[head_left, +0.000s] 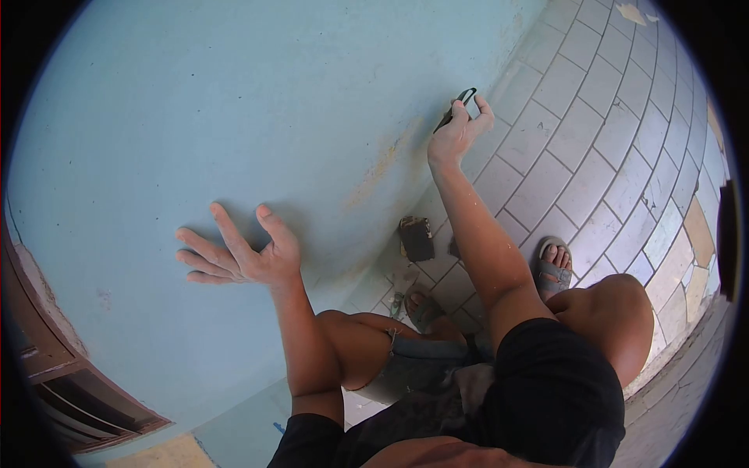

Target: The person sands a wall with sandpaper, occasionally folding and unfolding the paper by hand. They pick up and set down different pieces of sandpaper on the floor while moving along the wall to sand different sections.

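My left hand [250, 253] lies against the light blue wall [234, 125] with its fingers spread, holding nothing. Higher up the wall and to the right, my right hand [460, 132] has its fingers closed around a thin black folded sheet [466, 97], which looks like sandpaper. The sheet is pressed close to the wall near where it meets the floor; its far end curls into a loop. Pale dust coats the fingers of both hands. A rough yellowish patch [382, 168] marks the wall between them.
A dark block-like piece [417, 238] with worn edges lies on the grey tiled floor [577, 140] by the wall. My sandaled feet [554, 265] stand near it. A brown window frame [70, 382] is at lower left. Patchwork tiles [698, 234] run along the right.
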`<action>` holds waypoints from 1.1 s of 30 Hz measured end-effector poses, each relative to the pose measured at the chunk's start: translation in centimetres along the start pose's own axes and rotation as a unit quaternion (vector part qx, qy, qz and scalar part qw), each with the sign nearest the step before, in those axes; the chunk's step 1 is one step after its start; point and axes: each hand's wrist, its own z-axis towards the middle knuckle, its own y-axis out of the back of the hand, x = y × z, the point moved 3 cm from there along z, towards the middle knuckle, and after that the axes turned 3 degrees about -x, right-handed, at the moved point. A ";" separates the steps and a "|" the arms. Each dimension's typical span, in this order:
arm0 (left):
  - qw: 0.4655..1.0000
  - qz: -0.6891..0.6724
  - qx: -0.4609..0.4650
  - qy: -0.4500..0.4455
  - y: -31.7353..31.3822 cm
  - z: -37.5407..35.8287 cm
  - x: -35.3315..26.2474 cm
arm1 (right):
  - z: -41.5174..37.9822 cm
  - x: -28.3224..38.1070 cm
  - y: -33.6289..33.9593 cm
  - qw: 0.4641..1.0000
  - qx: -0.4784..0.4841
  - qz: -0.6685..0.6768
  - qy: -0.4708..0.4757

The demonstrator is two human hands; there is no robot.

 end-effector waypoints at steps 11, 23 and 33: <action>0.996 -0.058 0.063 0.011 1.3 0.6 0.2 | -0.6 -0.5 -1.2 0.988 0.020 -0.136 0.067; 0.983 -0.126 0.130 -0.035 2.9 0.6 0.9 | -10.8 -0.2 -1.7 0.975 0.082 -0.184 0.089; 0.985 -0.108 0.131 -0.043 1.5 0.1 0.2 | -18.1 0.9 0.9 0.963 0.203 -0.155 0.092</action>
